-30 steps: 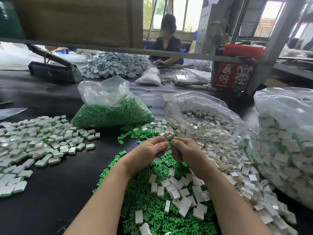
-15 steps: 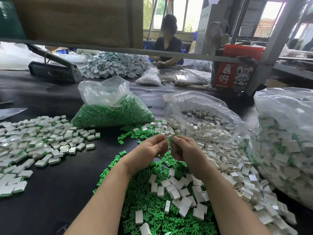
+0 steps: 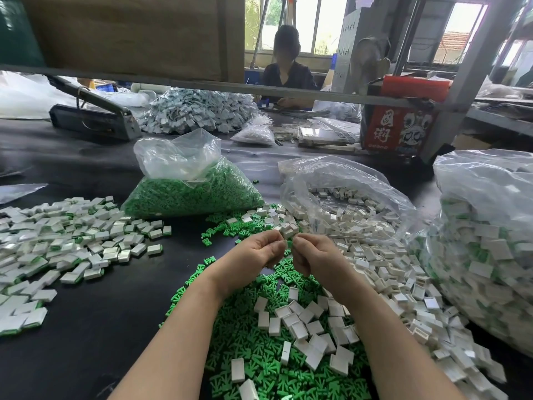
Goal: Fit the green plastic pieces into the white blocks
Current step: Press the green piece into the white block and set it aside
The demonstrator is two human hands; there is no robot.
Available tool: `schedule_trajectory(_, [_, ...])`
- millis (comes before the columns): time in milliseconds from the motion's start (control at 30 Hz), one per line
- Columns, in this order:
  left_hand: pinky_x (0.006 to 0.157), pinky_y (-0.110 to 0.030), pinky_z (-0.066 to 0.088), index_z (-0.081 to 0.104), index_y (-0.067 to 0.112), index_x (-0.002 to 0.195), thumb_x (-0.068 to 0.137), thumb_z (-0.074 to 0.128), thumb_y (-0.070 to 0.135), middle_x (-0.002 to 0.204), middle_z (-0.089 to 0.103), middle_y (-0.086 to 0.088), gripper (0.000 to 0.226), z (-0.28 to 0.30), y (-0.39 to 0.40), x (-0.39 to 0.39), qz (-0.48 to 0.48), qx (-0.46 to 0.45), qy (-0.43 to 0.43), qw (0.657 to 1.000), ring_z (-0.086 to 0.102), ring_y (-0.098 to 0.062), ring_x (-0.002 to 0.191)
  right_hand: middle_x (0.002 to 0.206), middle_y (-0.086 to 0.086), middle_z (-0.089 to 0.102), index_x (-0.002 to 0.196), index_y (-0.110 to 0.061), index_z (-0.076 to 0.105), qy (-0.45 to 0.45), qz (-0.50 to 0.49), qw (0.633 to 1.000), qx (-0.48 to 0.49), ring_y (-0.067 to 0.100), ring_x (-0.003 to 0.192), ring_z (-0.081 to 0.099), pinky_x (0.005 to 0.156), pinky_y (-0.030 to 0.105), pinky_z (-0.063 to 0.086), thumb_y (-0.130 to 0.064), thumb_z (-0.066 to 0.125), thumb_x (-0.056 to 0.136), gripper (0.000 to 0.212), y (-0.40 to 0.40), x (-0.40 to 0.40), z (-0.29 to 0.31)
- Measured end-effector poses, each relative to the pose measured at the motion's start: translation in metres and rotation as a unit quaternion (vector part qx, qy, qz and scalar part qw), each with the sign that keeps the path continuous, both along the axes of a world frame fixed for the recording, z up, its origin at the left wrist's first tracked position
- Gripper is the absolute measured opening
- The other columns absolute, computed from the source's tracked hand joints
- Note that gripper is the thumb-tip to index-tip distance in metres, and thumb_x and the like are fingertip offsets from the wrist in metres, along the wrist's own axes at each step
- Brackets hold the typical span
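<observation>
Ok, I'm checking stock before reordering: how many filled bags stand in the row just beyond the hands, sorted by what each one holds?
bag of green pieces: 1
bag of plain white blocks: 1
bag of white blocks with green showing: 1
Total: 3
</observation>
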State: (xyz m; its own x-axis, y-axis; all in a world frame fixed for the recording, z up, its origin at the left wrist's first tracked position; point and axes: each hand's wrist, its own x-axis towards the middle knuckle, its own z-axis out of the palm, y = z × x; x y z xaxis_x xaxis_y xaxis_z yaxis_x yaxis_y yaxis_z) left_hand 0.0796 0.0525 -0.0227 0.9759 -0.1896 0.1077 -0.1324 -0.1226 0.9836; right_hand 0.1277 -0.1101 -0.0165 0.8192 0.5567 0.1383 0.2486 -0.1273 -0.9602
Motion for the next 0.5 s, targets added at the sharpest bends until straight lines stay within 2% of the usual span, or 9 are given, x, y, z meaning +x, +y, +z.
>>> schedule_trajectory(167, [0.063,-0.012,0.039,0.059,0.033,0.073,0.104,0.046,0.02,0.062,0.048,0.019,0.036,0.001,0.001,-0.0005,0.006,0.02,0.004,1.0,0.043,0.0,0.061,0.05,-0.002,0.038,0.061,-0.014,0.041,-0.007,-0.008,1.0,-0.004,0.012,0.047,0.033,0.049,0.024,0.029,-0.006,0.038,0.102,0.041,0.001,-0.0029,0.0019])
schedule_trajectory(367, [0.062,-0.013,0.038,0.057,0.031,0.075,0.104,0.045,0.021,0.063,0.046,0.017,0.033,0.0017,-0.0005,-0.0013,0.012,0.021,-0.004,1.0,0.041,-0.001,0.061,0.05,-0.003,0.038,0.062,-0.013,0.041,-0.006,-0.011,1.0,0.007,0.01,0.046,0.032,0.047,0.022,0.029,-0.007,0.038,0.102,0.041,0.0019,-0.0034,0.0018])
schedule_trajectory(500, [0.068,-0.021,0.037,0.053,0.019,0.084,0.103,0.046,0.021,0.067,0.044,0.012,0.021,-0.0002,0.0005,-0.0003,0.023,0.02,-0.004,1.0,0.04,-0.008,0.067,0.05,-0.005,0.04,0.062,-0.016,0.044,-0.037,-0.022,0.999,-0.009,0.011,0.047,0.033,0.049,0.026,0.03,-0.009,0.04,0.102,0.041,0.0027,-0.0017,-0.0006])
